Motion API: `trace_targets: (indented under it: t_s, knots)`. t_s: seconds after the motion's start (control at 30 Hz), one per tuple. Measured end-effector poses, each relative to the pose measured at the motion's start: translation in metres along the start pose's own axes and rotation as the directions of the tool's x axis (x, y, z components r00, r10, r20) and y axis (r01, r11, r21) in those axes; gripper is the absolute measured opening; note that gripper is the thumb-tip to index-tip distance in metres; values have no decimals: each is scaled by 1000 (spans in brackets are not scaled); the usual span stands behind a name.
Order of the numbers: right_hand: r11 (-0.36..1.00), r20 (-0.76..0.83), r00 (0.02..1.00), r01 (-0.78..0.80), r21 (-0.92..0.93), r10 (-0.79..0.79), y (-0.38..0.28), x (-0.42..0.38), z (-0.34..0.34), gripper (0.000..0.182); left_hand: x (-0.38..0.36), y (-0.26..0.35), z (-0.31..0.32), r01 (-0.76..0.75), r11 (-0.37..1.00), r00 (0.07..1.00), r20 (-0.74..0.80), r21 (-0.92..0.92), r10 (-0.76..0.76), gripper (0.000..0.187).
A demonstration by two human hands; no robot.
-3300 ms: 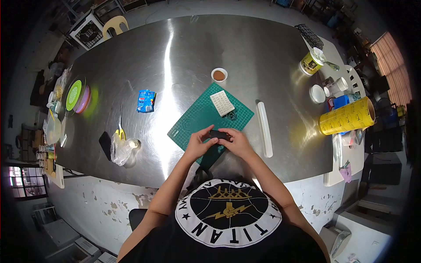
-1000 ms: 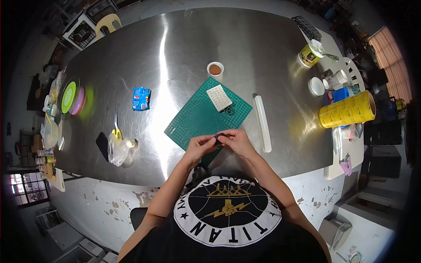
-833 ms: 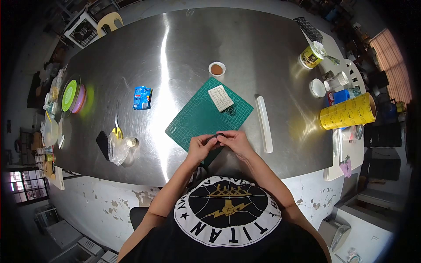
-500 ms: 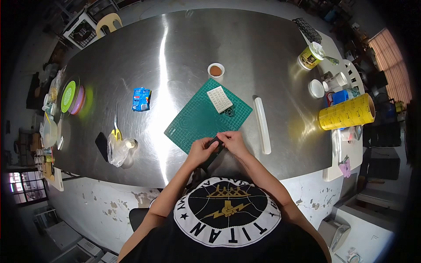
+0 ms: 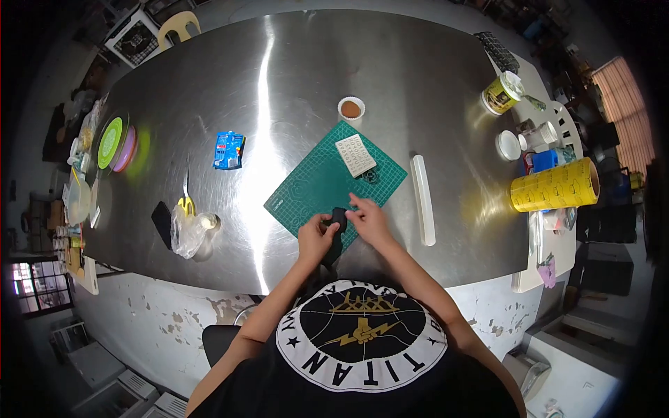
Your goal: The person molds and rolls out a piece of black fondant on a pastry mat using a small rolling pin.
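Observation:
Between my two hands is a soft-looking black piece, its exact kind not clear. A darker strip hangs below it toward my shirt. My left hand is closed around its left side with the thumb on it. My right hand is beside its right side, fingers apart and the index finger pointing up and away; a fingertip seems to touch the piece. Both hands are over the lower part of a green cutting mat. On the mat lies a pale letter mould, with a small dark round item by its lower corner.
Beyond the mat stands a paper cup with brown filling. A long white bar lies right, a blue packet left. Farther left are yellow-handled scissors, a plastic bag and a phone-like black slab. A yellow film roll lies far right.
My right hand has loosened its pinch and its fingers have spread upward. My left hand keeps hold, and more of the black piece shows. The view has shifted slightly.

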State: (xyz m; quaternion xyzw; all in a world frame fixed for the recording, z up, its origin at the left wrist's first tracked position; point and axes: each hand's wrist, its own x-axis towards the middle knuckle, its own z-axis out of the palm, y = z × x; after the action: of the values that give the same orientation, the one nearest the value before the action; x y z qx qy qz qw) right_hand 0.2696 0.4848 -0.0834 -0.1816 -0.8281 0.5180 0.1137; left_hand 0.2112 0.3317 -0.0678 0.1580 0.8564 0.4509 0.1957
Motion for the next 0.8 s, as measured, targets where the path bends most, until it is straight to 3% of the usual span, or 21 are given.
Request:
trace_targets:
  t_s: [0.07,0.1,0.13,0.17,0.2,0.23,0.3,0.33,0.4,0.43,0.47,0.5,0.53,0.57,0.63,0.67,0.73,0.8]
  knots:
    - [998,-173,983,-57,5,57,-9,-1,-18,38,-1,1,-2,-6,1000,1000,6,24,6,24]
    - [950,-307,947,-9,-311,-91,-8,-1,-32,39,-2,0,-2,-19,999,1000,21,50,18,25]
    - [801,-380,884,-11,-599,-272,-10,-1,-48,40,-4,-3,-1,-10,999,1000,19,46,9,25]
    - [737,-482,853,-193,-648,-200,-12,-4,-62,43,-6,-6,-1,-75,997,997,-15,11,75,24]
    - [647,-584,799,-370,-667,-144,-16,-5,-76,45,-7,-8,-2,-143,990,989,-52,-21,141,24]
    - [645,-580,802,-368,-669,-144,-6,-8,-86,45,-8,-11,-3,-138,990,989,-53,-24,137,24]
    - [605,-595,794,-537,-588,127,8,-14,-103,45,-7,-14,-7,-42,992,999,-33,-116,39,24]
    - [602,-595,794,-538,-590,127,11,-16,-106,45,-6,-14,-9,-41,992,999,-31,-118,37,24]
    - [657,-507,778,-605,-450,369,13,-20,-108,41,-1,-12,-14,67,942,987,-119,-330,-112,26]
    - [656,-504,780,-605,-452,372,11,-24,-105,41,2,-9,-21,72,943,980,-151,-326,-127,25]
    - [778,-459,857,-449,-440,235,8,-27,-98,40,8,-6,-25,78,943,979,-153,-324,-133,25]
    - [868,-419,904,-277,-413,89,2,-29,-89,38,13,-1,-30,7,958,956,-280,-287,-91,24]
    - [878,-308,951,-127,-462,-25,-14,-30,-79,37,17,3,-35,-58,970,918,-395,-238,-42,23]
    - [870,-196,971,24,-493,-137,-30,-31,-67,36,21,8,-39,-50,971,922,-385,-233,-44,23]
    - [828,64,982,186,-528,-179,-52,-31,-45,38,33,20,-41,-238,970,845,-480,58,236,28]
    - [829,62,983,179,-529,-173,-51,-31,-36,38,38,26,-40,-236,970,848,-475,57,235,28]
    - [808,189,962,268,-524,-196,-44,-29,-18,40,46,32,-34,-248,900,904,-248,358,348,36]
    - [835,230,962,248,-491,-151,-41,-26,-15,41,49,14,-21,-231,856,925,-169,463,341,44]
